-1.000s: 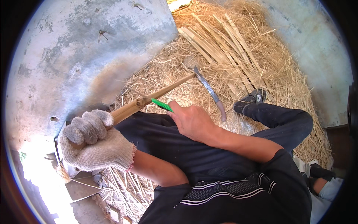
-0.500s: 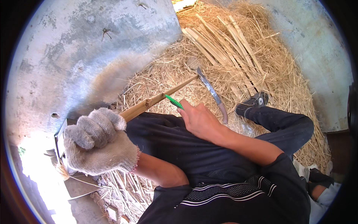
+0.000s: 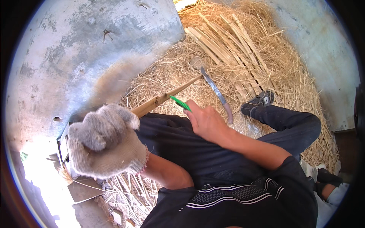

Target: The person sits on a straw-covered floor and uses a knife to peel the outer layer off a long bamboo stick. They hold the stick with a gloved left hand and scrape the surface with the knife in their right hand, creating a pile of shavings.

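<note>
My left hand [image 3: 104,142], in a grey knitted glove, is closed around the near end of a split bamboo strip [image 3: 146,108]. The strip slants away to the upper right and narrows towards its far end by the knife blade. Bare and closed, my right hand [image 3: 209,123] grips a slim green ribbed tool [image 3: 181,102] whose tip meets the strip beside a dark knot. My fingers cover the tool's rear, so its exact kind is unclear. A long knife [image 3: 215,89] with a dark blade and a brown handle lies on the shavings beyond my right hand.
Fine straw-like shavings [image 3: 167,76] cover the ground ahead, with several pale split strips [image 3: 228,49] on top. Grey panels [image 3: 95,49] stand at the left and right. My shod foot [image 3: 258,102] rests near the strips. Another person's leg [image 3: 332,190] shows at the lower right.
My left hand has slid a little to the right along the strip. The green tool and my right hand have shifted slightly right and down.
</note>
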{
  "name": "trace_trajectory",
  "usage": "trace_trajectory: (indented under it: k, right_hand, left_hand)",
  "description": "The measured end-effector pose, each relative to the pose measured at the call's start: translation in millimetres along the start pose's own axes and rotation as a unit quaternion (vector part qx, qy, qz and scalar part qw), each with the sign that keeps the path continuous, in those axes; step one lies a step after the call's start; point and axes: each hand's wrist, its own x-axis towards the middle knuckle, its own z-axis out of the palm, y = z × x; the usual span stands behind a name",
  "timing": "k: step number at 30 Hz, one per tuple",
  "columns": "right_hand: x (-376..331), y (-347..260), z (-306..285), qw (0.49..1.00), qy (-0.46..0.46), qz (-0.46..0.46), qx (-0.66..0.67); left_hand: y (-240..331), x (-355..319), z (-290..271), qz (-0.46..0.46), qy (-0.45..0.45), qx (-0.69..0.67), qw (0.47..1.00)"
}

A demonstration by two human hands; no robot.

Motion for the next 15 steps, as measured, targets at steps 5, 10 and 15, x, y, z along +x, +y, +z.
trace_trajectory:
  k: [5, 10, 15]
  right_hand:
    - [0.1, -25.5, -6.9, 0.999, -0.023, -0.018, -0.014]
    - [-6.5, -12.7, 5.0, 0.998, 0.024, -0.002, -0.066]
    - [-6.9, -27.0, -4.9, 0.999, 0.002, -0.015, -0.037]
  left_hand:
    - [5.5, 4.2, -12.5, -0.005, 0.036, -0.005, 0.999]
    - [0.5, -1.6, -2.3, -0.01, 0.048, 0.007, 0.999]
    - [2.5, 0.0, 0.4, 0.004, 0.067, 0.015, 0.998]
